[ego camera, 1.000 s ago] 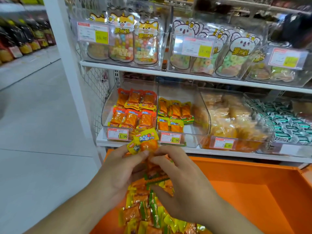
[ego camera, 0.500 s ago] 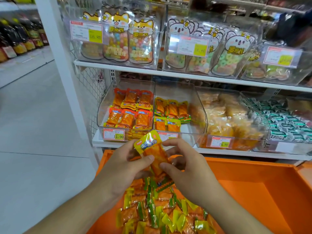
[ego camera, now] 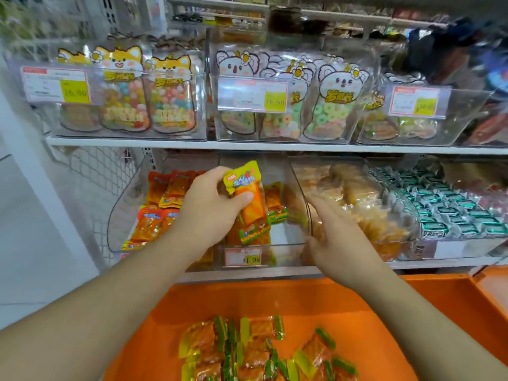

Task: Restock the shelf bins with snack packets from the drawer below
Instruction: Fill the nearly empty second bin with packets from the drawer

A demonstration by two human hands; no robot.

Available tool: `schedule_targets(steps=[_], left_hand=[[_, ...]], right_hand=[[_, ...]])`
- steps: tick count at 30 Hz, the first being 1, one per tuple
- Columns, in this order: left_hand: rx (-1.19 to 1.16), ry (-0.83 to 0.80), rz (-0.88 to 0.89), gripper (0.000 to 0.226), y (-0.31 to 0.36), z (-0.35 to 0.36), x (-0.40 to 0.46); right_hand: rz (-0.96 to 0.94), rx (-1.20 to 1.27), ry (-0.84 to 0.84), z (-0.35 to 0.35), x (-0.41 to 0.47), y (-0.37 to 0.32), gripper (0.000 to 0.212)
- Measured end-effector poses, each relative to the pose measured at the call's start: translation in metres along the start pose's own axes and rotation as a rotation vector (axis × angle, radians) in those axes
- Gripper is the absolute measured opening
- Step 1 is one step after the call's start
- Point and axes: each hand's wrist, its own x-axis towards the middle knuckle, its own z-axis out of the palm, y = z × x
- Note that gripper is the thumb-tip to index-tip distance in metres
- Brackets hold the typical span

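A: What do the fingers have?
B: The left hand (ego camera: pixel 209 213) has its thumb and curled fingers round one snack packet (ego camera: pixel 247 199), yellow at the top and orange below, held upright over the middle clear bin (ego camera: pixel 264 243). The right hand (ego camera: pixel 332 232) holds nothing; its fingers are straight and lie against that bin's right wall.
A: What's hidden?
B: The left hand covers part of the bin's stock, so those packets can't be counted. The price tag (ego camera: pixel 243 257) reads partly.
A: And further out?
B: Four bins on this shelf; the left bin (ego camera: pixel 123 215) holds orange packets, and the rightmost is cut off. Near us the orange drawer (ego camera: pixel 412 312) holds a loose packet pile (ego camera: pixel 261 350), cut off at the bottom.
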Motion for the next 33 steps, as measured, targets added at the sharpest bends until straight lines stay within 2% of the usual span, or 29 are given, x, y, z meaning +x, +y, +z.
schedule_targets(steps=[3,9,14,17,20,23,26,30,33], left_hand=[[0.098,-0.011,-0.015,0.025,-0.012,0.037,0.044],[0.128,-0.231,-0.213,0.016,-0.04,0.097,0.073],[0.24,-0.387,-0.202,0.017,-0.058,0.119,0.079],[0.345,-0.457,-0.161,0.019,-0.068,0.123,0.082],[0.523,-0.489,-0.13,0.041,-0.075,0.122,0.082],[0.751,-0.46,-0.017,0.063,-0.073,0.121,0.08],[0.77,-0.485,0.01,0.066,-0.069,0.118,0.077],[0.743,-0.595,-0.084,0.08,-0.076,0.109,0.08],[0.84,-0.604,0.048,0.081,-0.078,0.11,0.078]], right_hand=[[-0.019,0.022,0.003,0.007,0.01,0.018,0.079],[-0.013,0.006,0.005,0.024,0.02,0.032,0.076],[0.013,-0.008,0.036,0.027,0.021,0.037,0.07],[0.009,-0.015,0.025,0.029,0.021,0.04,0.078],[0.015,-0.033,0.01,0.029,0.02,0.039,0.082],[0.012,-0.043,0.01,0.028,0.02,0.038,0.083],[0.013,-0.052,0.01,0.029,0.019,0.038,0.082],[0.004,-0.045,0.02,0.03,0.019,0.038,0.081],[0.007,-0.041,0.019,0.031,0.02,0.038,0.081]])
